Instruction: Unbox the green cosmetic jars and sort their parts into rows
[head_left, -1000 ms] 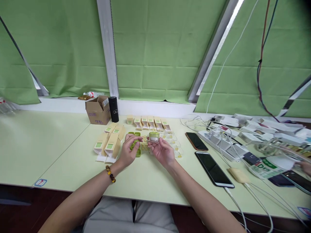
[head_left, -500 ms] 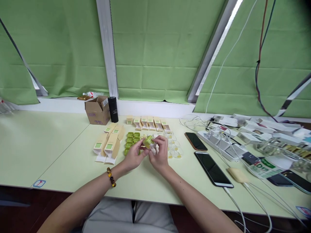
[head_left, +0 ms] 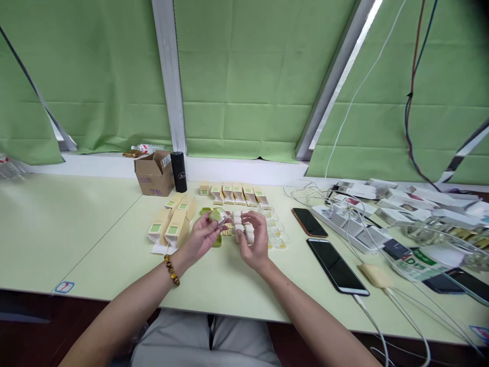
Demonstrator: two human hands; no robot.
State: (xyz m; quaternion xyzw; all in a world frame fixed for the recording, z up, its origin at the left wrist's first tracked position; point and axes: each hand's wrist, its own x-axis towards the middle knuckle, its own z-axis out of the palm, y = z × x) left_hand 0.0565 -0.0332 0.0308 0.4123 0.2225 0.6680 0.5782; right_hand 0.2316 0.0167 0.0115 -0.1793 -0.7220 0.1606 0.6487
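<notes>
My left hand [head_left: 201, 235] is closed on a small green case [head_left: 218, 215] with a clear cover, held tilted above the table. My right hand [head_left: 255, 239] is curved with thumb and fingers apart, over a group of small white rounded blocks [head_left: 237, 222]; whether it touches them I cannot tell. Under my left hand lie green cases [head_left: 216, 241], mostly hidden. Small yellow pieces [head_left: 226, 230] lie between the green cases and the white blocks. Clear plastic covers [head_left: 281, 238] with yellow spots are to the right of my right hand.
Cream cartons [head_left: 176, 224] stand left of my hands, with more cartons [head_left: 237, 193] behind. A cardboard box [head_left: 153, 176] and a black bottle [head_left: 178, 172] are at the back. To the right are phones [head_left: 336, 266], a power strip [head_left: 344, 227] and tangled cables.
My right hand has let go of the green case and moved slightly right, its fingers parting. My left hand has drawn the case left and tilted it, showing its clear cover.
</notes>
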